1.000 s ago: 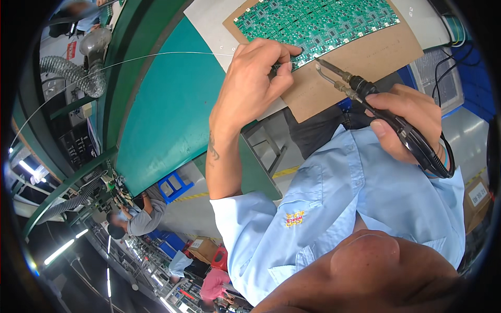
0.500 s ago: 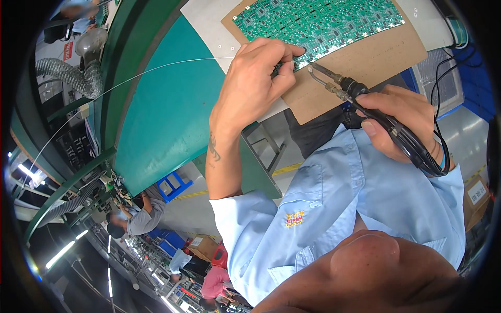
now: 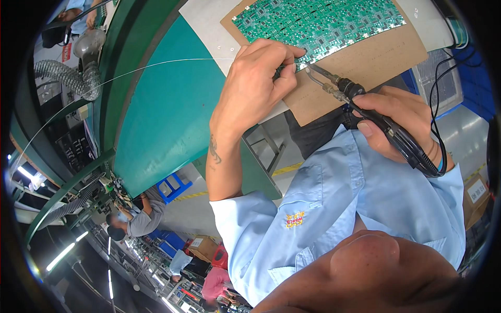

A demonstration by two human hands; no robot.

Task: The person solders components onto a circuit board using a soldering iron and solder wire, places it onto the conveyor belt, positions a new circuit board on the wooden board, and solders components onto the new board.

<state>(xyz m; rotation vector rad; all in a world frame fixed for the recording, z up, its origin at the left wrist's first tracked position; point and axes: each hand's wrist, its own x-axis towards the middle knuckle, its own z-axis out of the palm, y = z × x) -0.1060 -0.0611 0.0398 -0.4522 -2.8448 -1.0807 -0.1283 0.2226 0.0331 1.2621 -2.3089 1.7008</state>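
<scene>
A panel of green circuit boards (image 3: 318, 28) lies on a brown cardboard sheet (image 3: 365, 65). My left hand (image 3: 255, 86) is pinched over the panel's near left edge, closed on a thin solder wire (image 3: 172, 61) that trails off to the left. What its fingertips cover is hidden. My right hand (image 3: 402, 117) wraps around the black handle of a soldering iron (image 3: 391, 130), which has a thin metal tube fixed alongside its tip. The iron's tip meets the panel's near edge, just right of my left fingertips.
A green work surface (image 3: 167, 115) stretches to the left, under a white sheet (image 3: 209, 31) at the cardboard's side. Black cables (image 3: 437, 94) hang at the right. A fume duct (image 3: 93, 57) stands at far left. Other people (image 3: 141, 216) work farther off, near a blue stool (image 3: 174, 186).
The soldering iron's tip has shifted slightly left along the panel's edge. My left hand has edged a little to the right, and the wire behind it has moved slightly.
</scene>
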